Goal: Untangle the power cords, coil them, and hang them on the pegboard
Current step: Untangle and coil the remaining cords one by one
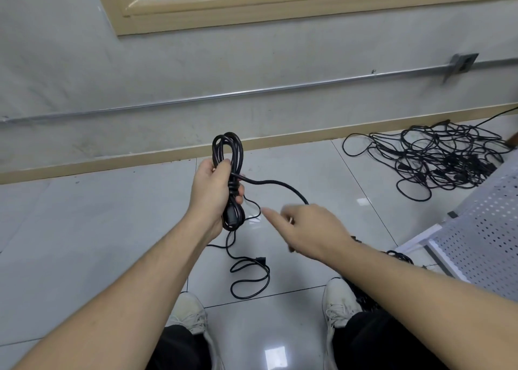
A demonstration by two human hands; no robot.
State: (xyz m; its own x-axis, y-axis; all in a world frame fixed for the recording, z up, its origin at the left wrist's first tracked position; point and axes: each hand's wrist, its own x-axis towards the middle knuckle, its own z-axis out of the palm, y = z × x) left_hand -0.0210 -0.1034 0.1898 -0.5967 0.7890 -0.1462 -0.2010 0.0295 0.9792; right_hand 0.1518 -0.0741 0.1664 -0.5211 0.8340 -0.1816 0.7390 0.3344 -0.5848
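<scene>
My left hand (pixel 214 190) grips a black power cord coil (pixel 228 151), folded into long loops that stick up above my fist, with a plug end hanging below it. One free strand leaves the coil to the right and runs into my right hand (pixel 305 229), which holds it with curled fingers and the index finger pointing left. A loose black cord (pixel 249 277) lies in loops on the floor between my feet. A tangled heap of black cords (pixel 437 159) lies on the floor at the far right, by the wall.
A white perforated pegboard (pixel 476 243) lies flat at the right edge. My two white shoes (pixel 340 302) stand on glossy white floor tiles. A grey wall with a metal conduit and a wooden baseboard runs across ahead.
</scene>
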